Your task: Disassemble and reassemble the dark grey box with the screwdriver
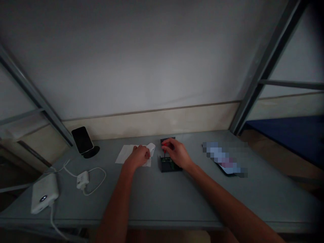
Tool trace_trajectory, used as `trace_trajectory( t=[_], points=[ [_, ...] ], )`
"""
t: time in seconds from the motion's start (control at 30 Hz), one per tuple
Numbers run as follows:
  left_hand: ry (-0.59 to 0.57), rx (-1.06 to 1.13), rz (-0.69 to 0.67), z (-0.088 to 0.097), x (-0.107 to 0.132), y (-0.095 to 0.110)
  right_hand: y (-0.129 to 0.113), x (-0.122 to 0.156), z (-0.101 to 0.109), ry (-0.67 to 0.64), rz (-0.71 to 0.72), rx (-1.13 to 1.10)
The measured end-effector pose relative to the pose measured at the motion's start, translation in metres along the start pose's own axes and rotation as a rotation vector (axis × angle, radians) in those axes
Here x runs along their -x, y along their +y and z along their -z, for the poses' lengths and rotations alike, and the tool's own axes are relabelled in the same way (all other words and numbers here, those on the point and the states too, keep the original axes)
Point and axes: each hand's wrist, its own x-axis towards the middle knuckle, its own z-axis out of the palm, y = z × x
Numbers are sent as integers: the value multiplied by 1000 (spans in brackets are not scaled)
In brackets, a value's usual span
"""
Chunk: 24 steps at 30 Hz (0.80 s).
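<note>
My left hand (139, 157) rests closed on a white sheet of paper (124, 153) on the grey table (162, 199), with a crumpled white piece (151, 147) by its fingers. My right hand (177, 153) is closed around a small red-handled tool (164, 145), whose tip points down into a small black box (167, 164) with a green circuit board inside. The box stands just right of the paper, partly hidden by my right hand.
A phone on a round stand (83, 141) sits at the back left. A white charger with a cable (83, 180) and a white power bank (44, 193) lie at the left. A blurred flat object (225, 160) lies at the right. Metal frame posts (255, 84) flank the table.
</note>
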Motion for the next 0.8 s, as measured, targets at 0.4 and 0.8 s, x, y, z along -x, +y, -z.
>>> trace_trajectory(
  t=[0.4, 0.8],
  points=[
    [-34, 44, 72, 5, 2, -5, 2, -1, 3, -8, -24, -4],
    [-47, 56, 40, 4, 7, 1, 3, -1, 4, -3, 12, 60]
  ],
)
